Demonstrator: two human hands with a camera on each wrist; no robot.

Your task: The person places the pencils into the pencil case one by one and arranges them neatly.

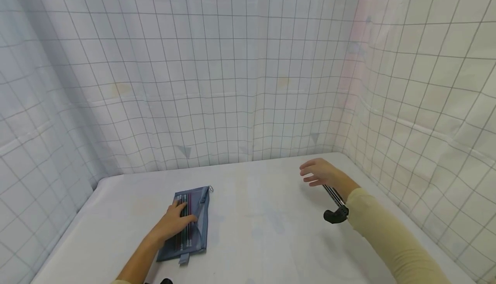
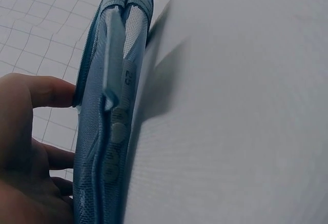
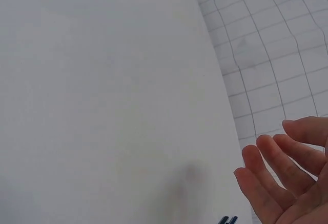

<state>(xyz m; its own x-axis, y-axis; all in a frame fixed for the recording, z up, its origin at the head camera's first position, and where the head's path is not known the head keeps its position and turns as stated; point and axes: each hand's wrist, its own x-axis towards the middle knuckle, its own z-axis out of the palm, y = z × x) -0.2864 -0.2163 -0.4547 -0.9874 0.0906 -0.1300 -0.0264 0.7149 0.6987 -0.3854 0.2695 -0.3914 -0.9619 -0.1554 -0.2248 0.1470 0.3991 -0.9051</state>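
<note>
Blue rectangular mesh zip pouch (image 1: 200, 237) lies flat on the white bench (image 1: 255, 219), toward the person's left, beneath the left hand (image 1: 174, 223). That hand is spread, its thumb and fingertips touching the upper face without wrapping round it. The step in hand looks like steadying or positioning the pouch; lifting it next would call for curling fingers under an edge, while sliding it should need only light pressure. Through the see-through mesh show several slim pen-like sticks (image 1: 189, 232), dark and magenta ones among them, lying lengthwise; whether the zip is fully closed cannot be told. The right hand (image 1: 319, 172) hovers well apart, fingers loosely bent, holding nothing.
</note>
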